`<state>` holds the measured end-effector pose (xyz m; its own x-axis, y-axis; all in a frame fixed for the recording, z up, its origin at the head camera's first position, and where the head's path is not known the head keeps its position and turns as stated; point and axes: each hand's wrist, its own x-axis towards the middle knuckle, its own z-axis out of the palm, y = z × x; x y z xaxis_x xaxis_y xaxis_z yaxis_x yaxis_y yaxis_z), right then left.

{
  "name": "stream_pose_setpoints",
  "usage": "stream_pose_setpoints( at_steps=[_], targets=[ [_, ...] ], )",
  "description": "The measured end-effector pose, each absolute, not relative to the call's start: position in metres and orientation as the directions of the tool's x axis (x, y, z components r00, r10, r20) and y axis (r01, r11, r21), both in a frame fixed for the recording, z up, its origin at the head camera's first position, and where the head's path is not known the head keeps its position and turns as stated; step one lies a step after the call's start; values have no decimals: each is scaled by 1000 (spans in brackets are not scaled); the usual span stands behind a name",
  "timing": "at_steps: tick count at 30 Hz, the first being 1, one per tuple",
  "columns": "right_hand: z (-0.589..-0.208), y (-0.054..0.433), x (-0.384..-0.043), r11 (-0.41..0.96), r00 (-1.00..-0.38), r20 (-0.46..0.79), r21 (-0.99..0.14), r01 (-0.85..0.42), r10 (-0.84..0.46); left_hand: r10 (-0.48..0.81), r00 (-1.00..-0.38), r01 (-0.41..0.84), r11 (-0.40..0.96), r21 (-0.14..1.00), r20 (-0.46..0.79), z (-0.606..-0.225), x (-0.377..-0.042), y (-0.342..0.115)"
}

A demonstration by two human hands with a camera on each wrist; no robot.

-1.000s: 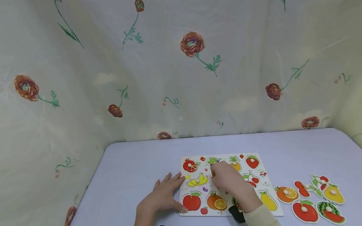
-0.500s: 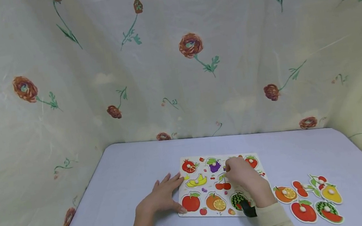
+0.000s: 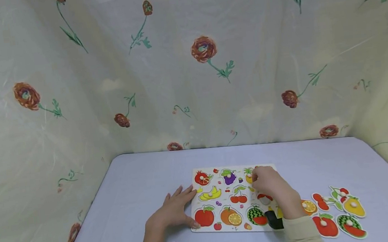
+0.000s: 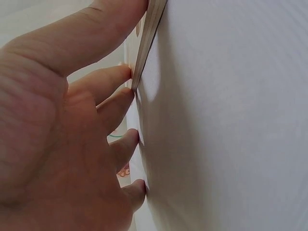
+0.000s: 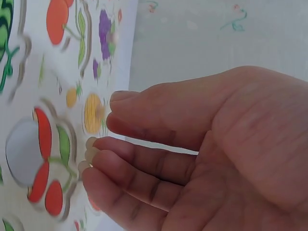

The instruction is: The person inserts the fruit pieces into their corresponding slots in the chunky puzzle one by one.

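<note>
A white fruit-picture puzzle board (image 3: 196,204) lies on the table. My left hand (image 3: 172,214) spreads its fingers at the board's left edge, thumb near the lower left corner; in the left wrist view its thumb (image 4: 96,33) touches the board's side. Over the upper right part of the board, my right hand (image 3: 273,183) has bent fingers with thumb and index together. Nothing shows between them. Right beside those fingertips is the pineapple (image 5: 92,115). Grapes (image 3: 229,177), bananas (image 3: 210,194) and cherries (image 3: 238,196) appear on the board. The right hand hides the board's upper right pictures.
Right of the board lie several loose fruit pieces: an orange (image 3: 308,206), red cherries (image 3: 319,201), a yellow pear (image 3: 354,208), a red apple (image 3: 327,230) and a watermelon (image 3: 351,228). A flower-patterned curtain (image 3: 209,95) hangs behind the white table (image 3: 149,169).
My right hand has moved rightward over the board, from the grapes past the pineapple, uncovering the grapes and cherries. My left hand has stayed at the left edge.
</note>
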<state>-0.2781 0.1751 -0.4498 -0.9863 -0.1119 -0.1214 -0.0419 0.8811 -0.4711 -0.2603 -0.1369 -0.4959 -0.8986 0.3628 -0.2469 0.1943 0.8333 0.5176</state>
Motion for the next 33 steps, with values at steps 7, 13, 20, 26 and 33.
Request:
stream_pose_setpoints(
  at_steps=[7,13,20,26,33],
  targets=[
    [-449,205,-274,864,-977,-184,-504,-1,-108,362,-898,191,832,521,-249,-497,-260,-137],
    [-446,238,-265,813,-952,-304,-564,147,-39,363,-900,197,834,516,-243,-496,-259,-136],
    [-451,284,-259,787,-932,-362,-577,219,-6,366,-902,201,826,527,-230,-494,-258,-134],
    [-454,309,-255,770,-923,-382,-580,265,30,363,-903,202,829,521,-228,-495,-258,-135],
    [-455,321,-251,725,-910,-412,-611,317,51,361,-904,199,829,523,-228,-496,-258,-136]
  ],
)
